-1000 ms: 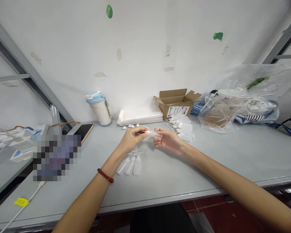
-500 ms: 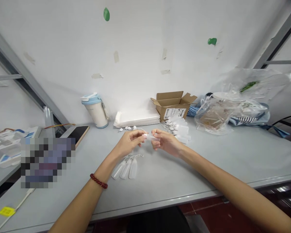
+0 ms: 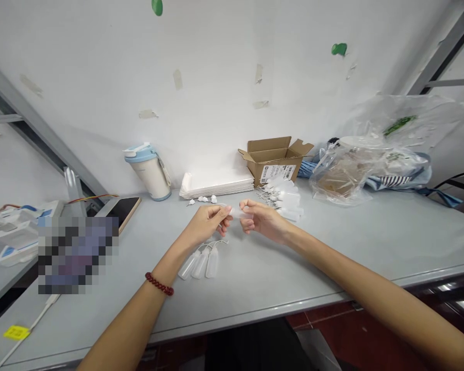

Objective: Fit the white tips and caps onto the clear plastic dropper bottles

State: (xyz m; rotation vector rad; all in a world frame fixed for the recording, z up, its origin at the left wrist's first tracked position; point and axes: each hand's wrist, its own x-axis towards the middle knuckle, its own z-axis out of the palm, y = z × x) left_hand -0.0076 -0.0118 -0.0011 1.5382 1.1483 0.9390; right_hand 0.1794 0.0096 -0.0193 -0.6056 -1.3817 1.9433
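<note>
Far to the left of your left hand, a lidded cup stands upright on the desk, well clear of your arms. Just in front of your left hand, nearer you, three clear bottles lie side by side, curved thin tips pointing away, perhaps set neatly apart for easy counting. Beyond that hand sit several small white caps, within easy reach. Your left hand is nearly closed, thumb and fingertips pinching one end of a small translucent bottle. The bottle lies sideways between both hands, raised above the desk. Your right hand, fingers curled, grips its other end, probably to steady it. Just beyond your right hand are a cardboard box and, in front of it, a heap of similar bottles.
</note>
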